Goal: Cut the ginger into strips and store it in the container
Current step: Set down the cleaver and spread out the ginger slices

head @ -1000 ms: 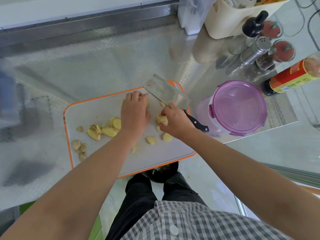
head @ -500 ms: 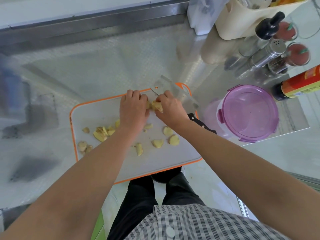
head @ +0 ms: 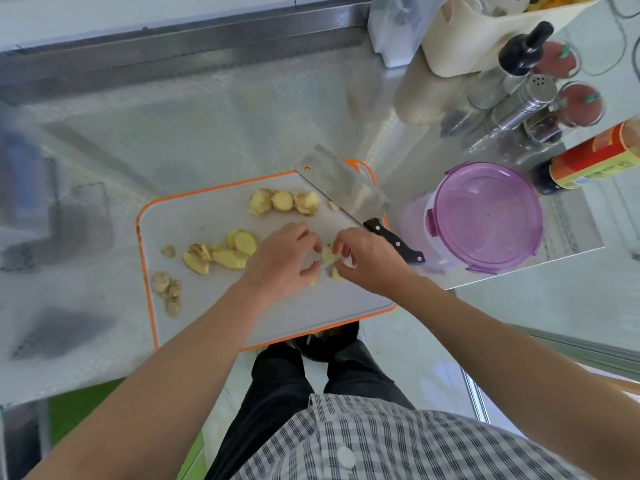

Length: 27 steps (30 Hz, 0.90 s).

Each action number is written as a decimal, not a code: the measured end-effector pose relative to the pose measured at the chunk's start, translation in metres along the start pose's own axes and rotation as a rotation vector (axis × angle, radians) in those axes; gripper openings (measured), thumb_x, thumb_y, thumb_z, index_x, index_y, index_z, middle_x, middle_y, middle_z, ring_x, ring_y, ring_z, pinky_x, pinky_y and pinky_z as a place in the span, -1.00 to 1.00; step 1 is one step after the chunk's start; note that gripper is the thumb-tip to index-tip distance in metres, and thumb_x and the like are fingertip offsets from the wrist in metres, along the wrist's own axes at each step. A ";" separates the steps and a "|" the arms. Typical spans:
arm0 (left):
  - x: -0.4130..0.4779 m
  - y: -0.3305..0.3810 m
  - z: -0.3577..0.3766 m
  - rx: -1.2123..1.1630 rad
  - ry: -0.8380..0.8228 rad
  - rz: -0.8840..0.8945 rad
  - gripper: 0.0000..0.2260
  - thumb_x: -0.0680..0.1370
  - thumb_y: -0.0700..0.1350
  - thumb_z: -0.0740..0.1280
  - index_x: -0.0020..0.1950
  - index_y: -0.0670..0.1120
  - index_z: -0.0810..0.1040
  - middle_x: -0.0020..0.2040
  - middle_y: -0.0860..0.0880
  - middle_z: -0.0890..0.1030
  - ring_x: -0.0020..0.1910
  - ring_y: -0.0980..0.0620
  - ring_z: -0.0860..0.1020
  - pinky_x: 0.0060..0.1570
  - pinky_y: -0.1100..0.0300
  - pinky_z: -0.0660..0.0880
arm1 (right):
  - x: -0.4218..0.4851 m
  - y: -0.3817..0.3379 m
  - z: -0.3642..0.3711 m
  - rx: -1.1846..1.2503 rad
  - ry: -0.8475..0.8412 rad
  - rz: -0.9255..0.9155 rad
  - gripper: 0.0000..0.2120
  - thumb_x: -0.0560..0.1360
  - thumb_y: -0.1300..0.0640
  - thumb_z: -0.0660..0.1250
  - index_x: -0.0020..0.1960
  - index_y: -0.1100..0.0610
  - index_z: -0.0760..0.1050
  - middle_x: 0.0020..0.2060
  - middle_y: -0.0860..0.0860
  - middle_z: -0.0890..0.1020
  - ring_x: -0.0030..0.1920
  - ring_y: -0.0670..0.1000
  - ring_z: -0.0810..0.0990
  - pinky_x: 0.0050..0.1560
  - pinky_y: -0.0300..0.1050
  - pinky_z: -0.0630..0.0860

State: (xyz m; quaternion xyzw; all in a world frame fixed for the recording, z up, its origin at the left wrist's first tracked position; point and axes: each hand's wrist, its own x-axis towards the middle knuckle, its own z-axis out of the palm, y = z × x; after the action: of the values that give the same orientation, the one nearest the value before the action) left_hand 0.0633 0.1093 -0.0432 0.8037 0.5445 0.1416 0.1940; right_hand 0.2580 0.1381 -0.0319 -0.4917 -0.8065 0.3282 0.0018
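A ginger slice is pinched in the right hand fingers over the cutting board; left hand fingers are curled beside it, grip not discernible. The cleaver is laid flat on the board, the lidded container just beside

Shiny metal counter, matt plastic board, translucent purple lid

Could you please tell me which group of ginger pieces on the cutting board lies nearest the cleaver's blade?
The row of slices at the far edge, right beside the cleaver; the other loose piles lie further left.
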 end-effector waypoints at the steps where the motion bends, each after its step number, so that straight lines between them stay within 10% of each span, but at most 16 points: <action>1: -0.006 0.002 0.002 0.000 -0.041 0.009 -0.80 0.38 -0.04 0.44 -0.07 -0.08 0.56 -0.14 -0.02 0.49 -0.13 -0.06 0.50 -0.24 0.10 0.47 | -0.005 0.001 0.003 -0.003 -0.031 0.026 -0.77 0.38 0.10 0.40 0.00 0.08 0.45 -0.15 -0.06 0.44 -0.21 -0.01 0.47 -0.14 0.09 0.50; 27: -0.019 0.013 0.002 -0.033 -0.188 -0.260 -0.78 0.39 -0.04 0.51 -0.08 -0.09 0.56 -0.14 0.02 0.55 -0.05 0.01 0.48 -0.19 0.24 0.26 | 0.023 -0.008 0.000 -0.117 -0.088 -0.042 -0.85 0.42 0.19 0.38 -0.06 0.05 0.45 -0.08 0.01 0.51 -0.08 0.05 0.52 -0.03 -0.04 0.48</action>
State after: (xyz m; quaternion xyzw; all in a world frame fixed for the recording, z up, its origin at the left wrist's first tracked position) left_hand 0.0682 0.0874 -0.0391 0.7327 0.6211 0.0485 0.2739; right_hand 0.2402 0.1536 -0.0355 -0.4589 -0.8338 0.3019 -0.0554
